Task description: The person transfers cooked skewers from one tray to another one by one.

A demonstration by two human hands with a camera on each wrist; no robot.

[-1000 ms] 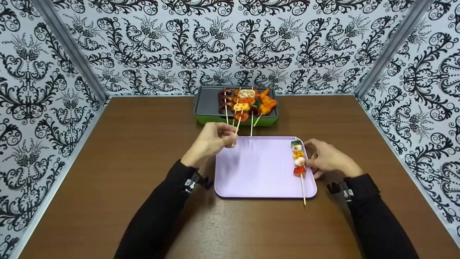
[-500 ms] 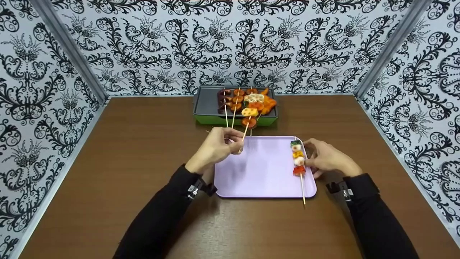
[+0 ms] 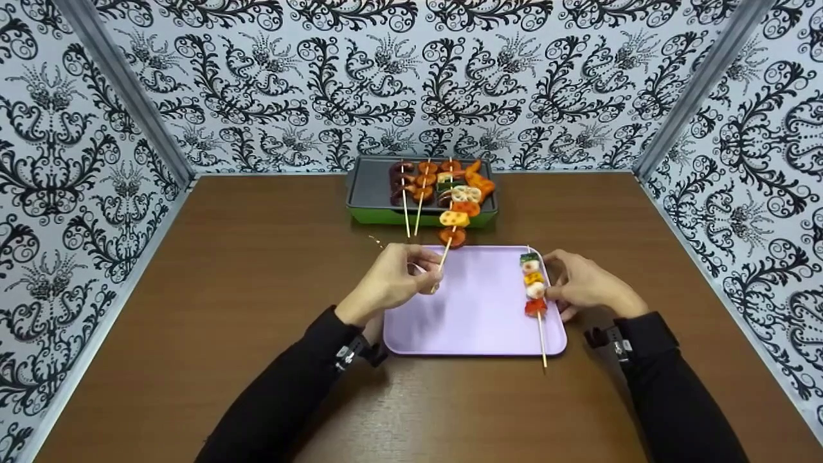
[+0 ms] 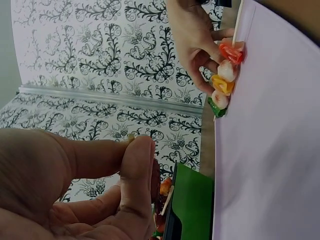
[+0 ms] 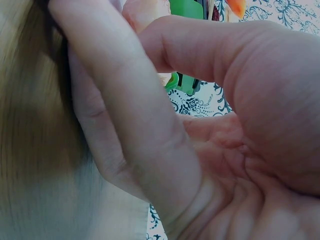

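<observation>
My left hand (image 3: 402, 276) pinches the stick of a skewer (image 3: 455, 219) between thumb and fingers. The skewer carries a pale holed slice, an orange-red piece, a yellow piece and a round reddish-brown slice. It slants up from the hand, across the far edge of the lilac tray (image 3: 476, 302), its tip end overlapping the grill. At the tray's right rim, my right hand (image 3: 585, 283) grips the edge, thumb above and fingers at the outer side. Beside that thumb lies another skewer (image 3: 534, 283) with green, white, yellow and red pieces, its stick end jutting past the tray's near edge.
Behind the tray stands a toy grill (image 3: 386, 183) with a dark grey top and green base. Several more skewers lie on its right part, some sticks pointing toward me. Patterned panels (image 3: 411, 83) enclose the brown table (image 3: 270, 257) at the back and sides.
My left hand has drawn the skewer back from the grill, toward me and slightly right, so it now hangs nearer the tray. The right hand and the tray have stayed put.
</observation>
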